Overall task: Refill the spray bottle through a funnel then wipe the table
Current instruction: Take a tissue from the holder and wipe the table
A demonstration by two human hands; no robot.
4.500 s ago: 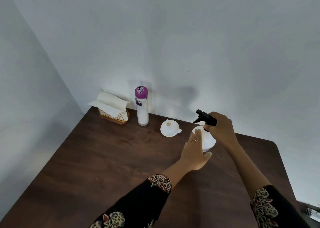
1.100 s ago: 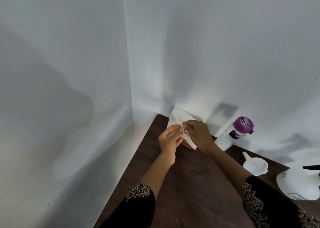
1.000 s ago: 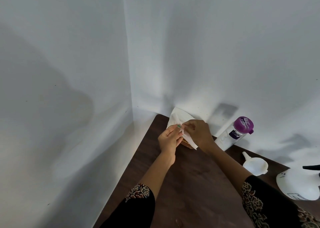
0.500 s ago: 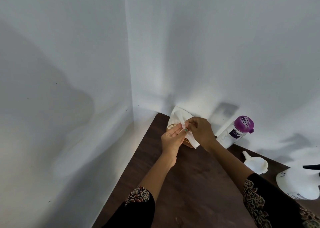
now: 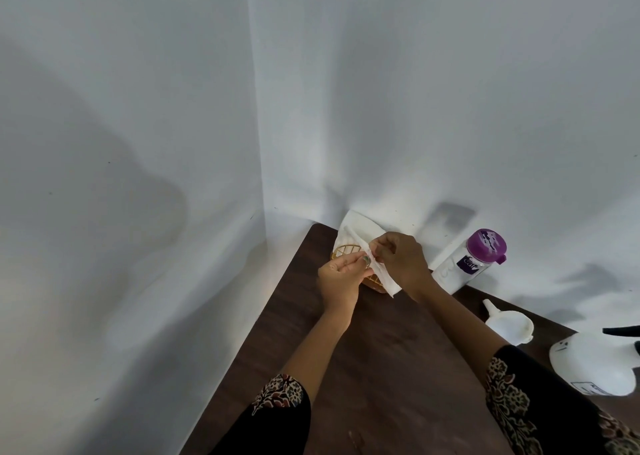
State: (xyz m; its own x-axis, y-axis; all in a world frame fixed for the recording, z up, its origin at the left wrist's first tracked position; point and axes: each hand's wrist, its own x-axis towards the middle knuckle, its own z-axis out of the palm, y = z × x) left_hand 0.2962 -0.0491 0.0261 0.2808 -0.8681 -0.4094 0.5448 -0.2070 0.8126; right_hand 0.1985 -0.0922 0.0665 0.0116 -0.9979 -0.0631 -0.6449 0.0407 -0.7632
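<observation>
Both hands pinch one paper towel sheet over the wicker holder at the tabletop's far left corner: left hand, right hand. Wiping seems started; next, pull the sheet free. Spray bottle stands at the right edge.

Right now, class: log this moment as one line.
phase: taking tissue | left hand: pinching tissue | right hand: pinching tissue | spray bottle: standing untouched
</observation>
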